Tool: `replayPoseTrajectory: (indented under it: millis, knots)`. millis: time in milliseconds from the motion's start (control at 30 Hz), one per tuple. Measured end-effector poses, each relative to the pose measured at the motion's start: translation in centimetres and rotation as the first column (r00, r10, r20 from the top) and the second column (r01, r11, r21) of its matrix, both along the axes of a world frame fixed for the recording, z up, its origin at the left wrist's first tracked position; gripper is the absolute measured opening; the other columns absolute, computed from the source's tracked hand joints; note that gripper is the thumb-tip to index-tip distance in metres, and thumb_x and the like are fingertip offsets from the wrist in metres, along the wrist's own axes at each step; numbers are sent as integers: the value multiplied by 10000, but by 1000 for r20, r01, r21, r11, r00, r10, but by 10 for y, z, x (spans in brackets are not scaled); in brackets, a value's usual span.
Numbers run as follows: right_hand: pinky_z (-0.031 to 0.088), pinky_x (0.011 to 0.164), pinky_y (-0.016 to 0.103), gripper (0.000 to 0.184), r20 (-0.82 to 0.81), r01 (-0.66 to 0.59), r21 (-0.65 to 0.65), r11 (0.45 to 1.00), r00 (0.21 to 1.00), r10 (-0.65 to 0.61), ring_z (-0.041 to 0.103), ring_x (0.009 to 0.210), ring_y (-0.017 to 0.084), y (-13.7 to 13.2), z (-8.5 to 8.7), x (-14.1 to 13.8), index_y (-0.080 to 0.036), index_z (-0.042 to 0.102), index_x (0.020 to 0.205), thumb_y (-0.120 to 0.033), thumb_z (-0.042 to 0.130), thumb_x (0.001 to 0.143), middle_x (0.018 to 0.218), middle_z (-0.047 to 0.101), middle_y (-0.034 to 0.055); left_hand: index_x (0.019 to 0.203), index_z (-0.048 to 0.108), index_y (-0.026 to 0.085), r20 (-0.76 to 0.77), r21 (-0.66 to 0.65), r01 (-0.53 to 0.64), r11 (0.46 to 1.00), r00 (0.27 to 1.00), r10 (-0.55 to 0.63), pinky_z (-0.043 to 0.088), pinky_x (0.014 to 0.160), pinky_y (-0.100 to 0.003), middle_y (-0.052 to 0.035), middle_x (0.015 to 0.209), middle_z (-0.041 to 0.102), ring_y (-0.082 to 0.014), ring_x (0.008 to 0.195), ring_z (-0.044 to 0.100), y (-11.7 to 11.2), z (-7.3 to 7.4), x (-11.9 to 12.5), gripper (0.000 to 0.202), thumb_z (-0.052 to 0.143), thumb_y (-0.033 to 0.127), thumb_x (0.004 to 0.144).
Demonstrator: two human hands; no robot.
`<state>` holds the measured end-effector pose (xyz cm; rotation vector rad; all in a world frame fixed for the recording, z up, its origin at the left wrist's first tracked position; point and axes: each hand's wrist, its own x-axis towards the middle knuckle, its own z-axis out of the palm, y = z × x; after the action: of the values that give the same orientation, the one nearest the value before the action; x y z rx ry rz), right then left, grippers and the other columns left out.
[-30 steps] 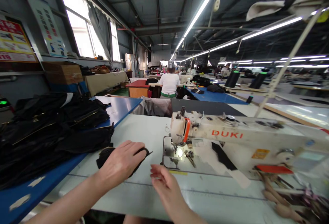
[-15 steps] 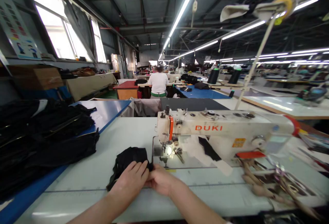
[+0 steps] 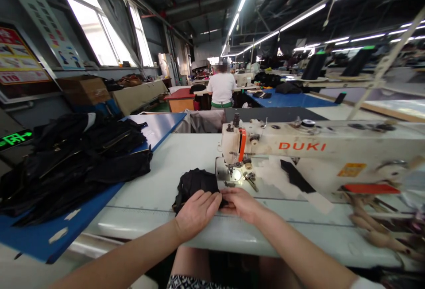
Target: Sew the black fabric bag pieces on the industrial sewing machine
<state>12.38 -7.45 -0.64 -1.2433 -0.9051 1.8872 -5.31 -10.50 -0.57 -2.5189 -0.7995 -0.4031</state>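
Observation:
A bunched piece of black fabric (image 3: 196,184) lies on the pale green sewing table (image 3: 156,200), just left of and in front of the needle area. My left hand (image 3: 199,211) presses over its near right part, fingers curled on the cloth. From the right, my right hand (image 3: 239,204) pinches the fabric's right corner, its fingertips close to those of the left. The white sewing machine (image 3: 259,147) marked DUKI stands behind my hands, its lamp lighting the needle plate (image 3: 236,175). Part of the cloth is hidden beneath my fingers.
A pile of black garment pieces (image 3: 83,156) with gold-coloured zips covers the blue table (image 3: 99,205) at left. A black strip (image 3: 296,176) lies on white material under the machine arm. Scissors and tools sit at right. A person in white (image 3: 222,89) sits ahead.
The view has tilted down and turned left, so my lap now shows. Both hands still hold the black fabric, with the right hand's fingers more extended along its corner.

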Motion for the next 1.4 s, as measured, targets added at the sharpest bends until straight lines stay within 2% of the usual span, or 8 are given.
replayPoseTrajectory:
  millis: [333, 567, 667, 733, 933, 1067, 1267, 1400]
  knots:
    - [445, 478, 254, 148, 364, -80, 361, 929, 929, -61, 581, 442, 138, 17, -13, 6, -212, 629, 774, -115, 589, 669, 518, 580, -54, 1137, 567, 106, 4, -2, 88, 996, 996, -88, 399, 830, -360, -112, 1153, 631, -211, 998, 547, 22, -2, -1, 265, 378, 143, 955]
    - [438, 616, 281, 202, 587, -182, 579, 795, 769, -252, 609, 590, 166, 14, -4, 50, -210, 652, 865, -125, 521, 736, 627, 642, -19, 1122, 585, 105, 93, -6, 140, 990, 986, -139, 383, 852, -365, -105, 1113, 649, -212, 1011, 537, 50, -5, 4, 295, 340, 132, 962]
    - [447, 689, 296, 186, 675, -233, 625, 745, 640, -366, 627, 716, 191, 10, 3, 99, -204, 661, 891, -183, 512, 781, 774, 692, 22, 1106, 600, 110, 159, -49, 149, 988, 977, -139, 378, 873, -368, -95, 1108, 653, -209, 1019, 537, 59, -7, 5, 322, 310, 132, 968]
    - [464, 699, 280, 226, 775, -345, 625, 700, 382, -504, 639, 746, 179, 10, 5, 137, -210, 655, 937, -214, 455, 833, 863, 708, 30, 1088, 614, 124, 217, -97, 145, 985, 969, -121, 383, 874, -360, -86, 1096, 660, -200, 1011, 547, 63, -8, 5, 323, 316, 129, 965]
    - [457, 747, 342, 258, 806, -358, 567, 741, 58, -589, 630, 844, 247, 12, 5, 218, -142, 643, 999, -214, 450, 843, 992, 680, 127, 1070, 643, 160, 329, -192, 145, 971, 941, -75, 417, 846, -343, -79, 1071, 679, -186, 986, 579, 68, -13, 4, 285, 400, 124, 926]
    - [446, 684, 303, 233, 821, -407, 522, 750, 1, -571, 622, 783, 212, 14, 2, 219, -175, 649, 993, -231, 472, 853, 967, 673, 95, 1073, 652, 167, 350, -192, 156, 969, 933, -81, 430, 835, -351, -88, 1059, 685, -192, 975, 588, 68, -13, 3, 297, 395, 136, 927]
    - [428, 674, 292, 226, 810, -475, 421, 773, -186, -556, 612, 852, 217, 18, 5, 214, -164, 635, 1021, -243, 476, 882, 999, 653, 94, 1060, 649, 164, 362, -202, 151, 968, 929, -70, 425, 845, -353, -78, 1061, 687, -189, 981, 590, 67, -12, 5, 271, 410, 150, 932]
    - [427, 667, 301, 227, 848, -476, 358, 803, -195, -493, 621, 841, 227, 20, 2, 219, -142, 634, 1021, -245, 497, 872, 981, 650, 114, 1039, 653, 193, 349, -208, 119, 971, 936, -40, 342, 987, -438, -52, 1056, 691, -184, 1025, 585, 67, -14, 6, 267, 419, 130, 925]
